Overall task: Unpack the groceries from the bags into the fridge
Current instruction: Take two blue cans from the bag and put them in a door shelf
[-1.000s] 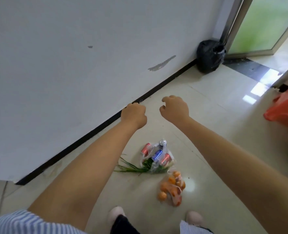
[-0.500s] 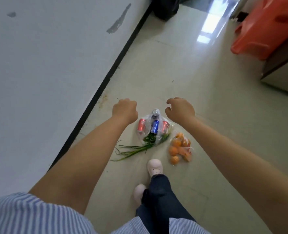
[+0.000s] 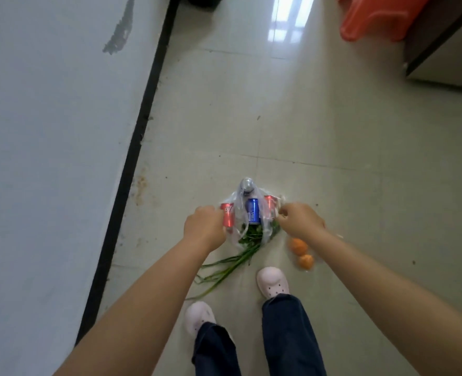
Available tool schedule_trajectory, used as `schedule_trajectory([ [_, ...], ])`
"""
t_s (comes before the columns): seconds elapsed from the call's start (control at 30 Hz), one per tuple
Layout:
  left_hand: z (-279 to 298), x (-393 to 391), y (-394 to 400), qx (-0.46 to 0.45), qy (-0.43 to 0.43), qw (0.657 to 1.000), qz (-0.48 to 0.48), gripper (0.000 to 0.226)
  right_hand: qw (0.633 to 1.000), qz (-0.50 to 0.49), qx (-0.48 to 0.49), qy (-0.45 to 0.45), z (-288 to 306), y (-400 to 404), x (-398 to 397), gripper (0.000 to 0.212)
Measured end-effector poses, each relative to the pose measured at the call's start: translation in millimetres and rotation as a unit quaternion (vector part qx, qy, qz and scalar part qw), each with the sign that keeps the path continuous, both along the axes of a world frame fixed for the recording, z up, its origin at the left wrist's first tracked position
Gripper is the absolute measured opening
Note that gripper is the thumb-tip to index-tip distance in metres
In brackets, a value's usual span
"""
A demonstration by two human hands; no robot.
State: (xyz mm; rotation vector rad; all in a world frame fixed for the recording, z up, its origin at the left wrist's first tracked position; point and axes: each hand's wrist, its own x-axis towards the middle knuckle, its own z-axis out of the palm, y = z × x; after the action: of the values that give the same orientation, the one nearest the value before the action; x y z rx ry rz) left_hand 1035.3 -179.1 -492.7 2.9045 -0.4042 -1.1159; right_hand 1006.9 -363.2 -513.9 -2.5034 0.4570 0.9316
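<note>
Bag [image 3: 247, 213] of cans and greens lies on the floor [image 3: 319, 147]. Left hand [image 3: 205, 226] and right hand [image 3: 300, 222], fingers curled, reach its edges; grasp unclear. Oranges [image 3: 300, 252] beside.

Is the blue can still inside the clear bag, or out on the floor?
Inside. The blue can shows through the clear bag, whose film wraps over it, between two red cans.

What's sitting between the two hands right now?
In the head view, between the left hand and right hand: the clear bag with a blue can and greens.
</note>
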Motion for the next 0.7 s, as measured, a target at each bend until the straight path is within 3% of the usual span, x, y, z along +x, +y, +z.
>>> schedule_trajectory([
  [0.13, -63.7, 20.2, 15.1, -0.023, -0.024, 0.999, -0.027, 0.035, 0.997, -0.075, 0.025, -0.027, -73.9, 17.8, 14.1, 0.026],
  [0.33, -206.6, 12.7, 20.6, -0.058, -0.038, 0.998, 0.008, 0.033, 0.997, -0.073, 0.004, -0.039, -216.9, 24.8, 5.1, 0.024],
  [0.57, -377.7, 11.4, -31.0, -0.225, -0.045, 0.972, -0.059, 0.045, 0.989, -0.036, 0.045, -0.134, -356.3, -4.0, 15.0, 0.04],
  [0.7, -439.1, 34.8, -47.3, -0.106, -0.047, 0.971, -0.211, 0.047, 0.984, 0.023, 0.034, -0.172, -421.1, -20.5, 39.2, 0.041],
])
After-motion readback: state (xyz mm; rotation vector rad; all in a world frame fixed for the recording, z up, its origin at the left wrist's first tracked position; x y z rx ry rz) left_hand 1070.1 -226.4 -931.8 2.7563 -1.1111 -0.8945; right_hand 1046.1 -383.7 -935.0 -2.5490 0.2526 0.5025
